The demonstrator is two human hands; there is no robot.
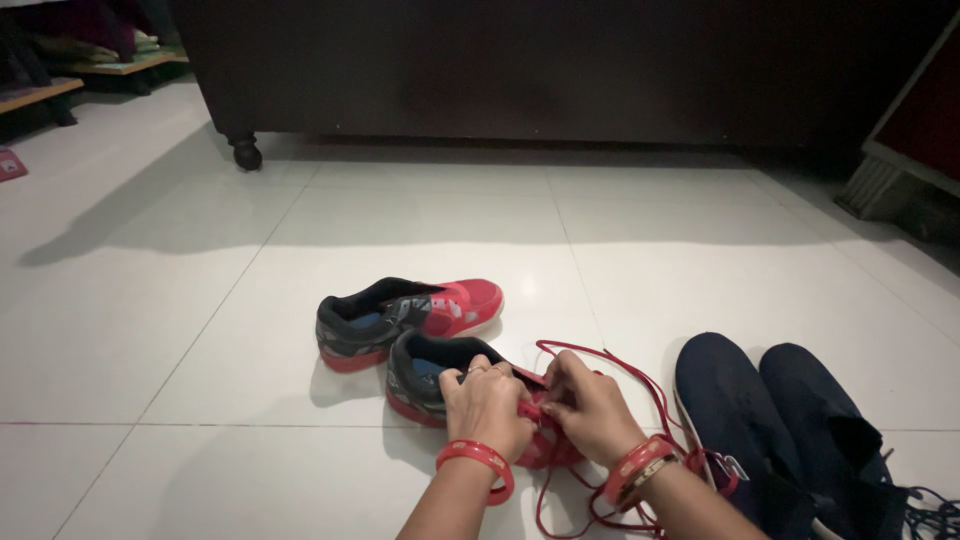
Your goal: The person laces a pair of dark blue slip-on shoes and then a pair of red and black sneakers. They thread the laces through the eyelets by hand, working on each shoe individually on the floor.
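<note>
On a white tiled floor [300,230], two bare hands met over the nearer of a pair of red, grey and black sneakers. The left hand [487,405], with a red bangle [478,462] on its wrist, lay curled over the tongue and lacing area of the near sneaker [425,385], its fingers bent inward and pinching the red shoelace [620,365] where it crossed the upper. The right hand [592,408], wearing a stack of red and gold bangles [637,468], pressed in from the other side, fingertips closed on the same lace just beside the left hand's fingers, so both hands were grasping lace rather than lying loose. The rest of the lace trailed out in loose red loops on the tiles to the right of and below the wrists. The near sneaker sat heel to the left and toe under the hands; the second sneaker [405,318] of the pair lay just behind it, touching or nearly so, toe pointing right. To the right, close to the right forearm, stood a pair of dark navy slip-on shoes [760,420]. Behind everything a dark cabinet [560,70] rested on a castor [246,153], well apart from the shoes
</note>
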